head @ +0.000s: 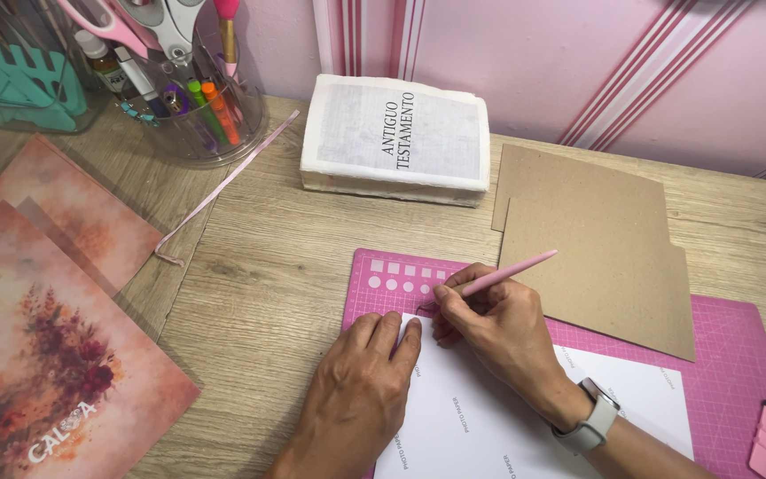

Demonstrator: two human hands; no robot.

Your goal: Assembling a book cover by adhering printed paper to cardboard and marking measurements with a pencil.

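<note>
Head view, wooden desk [268, 266], looking down at both hands.

Left hand [361, 386] – laid flat, palm down, fingers together and extended, pressing the top left corner of a white sheet of paper [489, 417]. Holding nothing, only pinning the sheet.

Right hand [498, 333] – closed in a writing grip, thumb and forefinger pinching a slim pink pen-like tool [498, 277]. Tip down at the sheet's upper edge, just beside the left fingertips; whether tip touches paper or mat cannot be told, thumb in the way. Long axis of tool tilted, running from tip at lower left up to free end at upper right, over the brown card. White smartwatch [591, 426] on right wrist.

Sheet lies on a pink gridded cutting mat [738, 355], directly under and in front of both hands, slanting down to the right. Working point between the two hands – right hand nearer to it by the tool, left touching the same corner.

Around: two brown cardboard panels [596, 248] overlapping, beyond the right hand, partly on the mat; thick white-covered book block [396, 137] at the back; clear round pot of pens and scissors [188, 98]; thin pink ribbon [223, 182]; peach floral printed sheets [46, 355] at left.

Cut off or unclear: lower edge of white sheet out of frame; pink object at bottom right corner only partly seen; faint repeated print on sheet too small to matter.
</note>
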